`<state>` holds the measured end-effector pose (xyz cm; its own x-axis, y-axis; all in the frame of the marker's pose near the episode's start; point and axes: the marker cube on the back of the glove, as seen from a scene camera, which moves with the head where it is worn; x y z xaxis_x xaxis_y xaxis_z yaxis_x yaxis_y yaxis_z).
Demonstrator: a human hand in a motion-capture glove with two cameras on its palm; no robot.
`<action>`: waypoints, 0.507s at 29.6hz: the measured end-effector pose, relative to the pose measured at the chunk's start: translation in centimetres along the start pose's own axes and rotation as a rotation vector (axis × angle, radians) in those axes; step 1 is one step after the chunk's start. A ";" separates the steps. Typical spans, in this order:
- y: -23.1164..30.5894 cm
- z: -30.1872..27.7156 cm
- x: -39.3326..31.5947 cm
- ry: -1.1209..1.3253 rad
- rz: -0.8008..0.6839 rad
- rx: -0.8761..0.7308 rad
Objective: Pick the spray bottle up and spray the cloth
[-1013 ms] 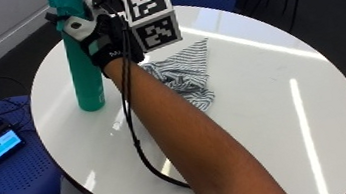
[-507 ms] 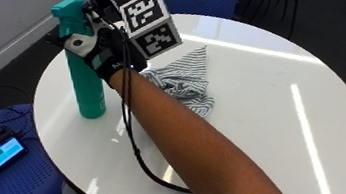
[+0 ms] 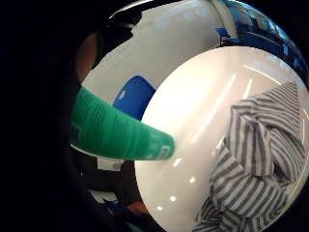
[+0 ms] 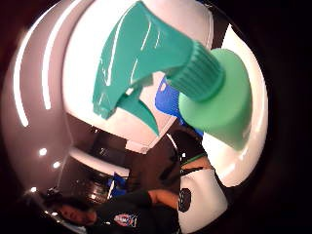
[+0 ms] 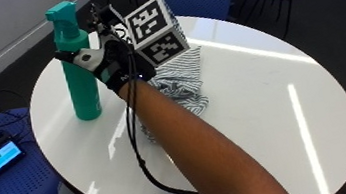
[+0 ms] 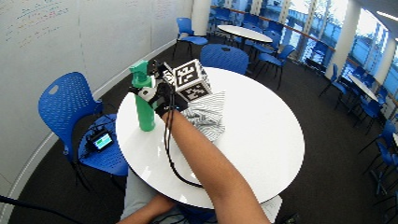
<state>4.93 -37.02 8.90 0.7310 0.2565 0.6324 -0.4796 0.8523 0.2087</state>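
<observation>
Gloved right hand (image 5: 107, 65) reaching against upright green spray bottle (image 5: 78, 74), upper left of frame; finger closure unclear. Striped cloth (image 5: 181, 83) lying mid-desk (image 5: 260, 100).

The upright spray bottle (image 5: 79, 71) stands right at the fingers (image 5: 87, 58); the striped cloth (image 5: 181, 83) lies behind them; bare worktop (image 5: 275, 108) beyond.

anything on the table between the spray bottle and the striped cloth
Only the gloved right hand, reaching to the spray bottle. Beneath it the table is bare up to the striped cloth, per the outside view.
</observation>
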 end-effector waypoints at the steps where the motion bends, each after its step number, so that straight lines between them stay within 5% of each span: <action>1: 0.3 -0.5 0.2 0.009 -0.001 0.011; 8: 2.2 -4.7 -0.5 0.083 -0.054 0.075; 15: 4.6 -5.2 -2.7 0.089 -0.140 -0.042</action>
<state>3.24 -31.41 4.29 0.8300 0.1721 0.5306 -0.3511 0.9003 0.2572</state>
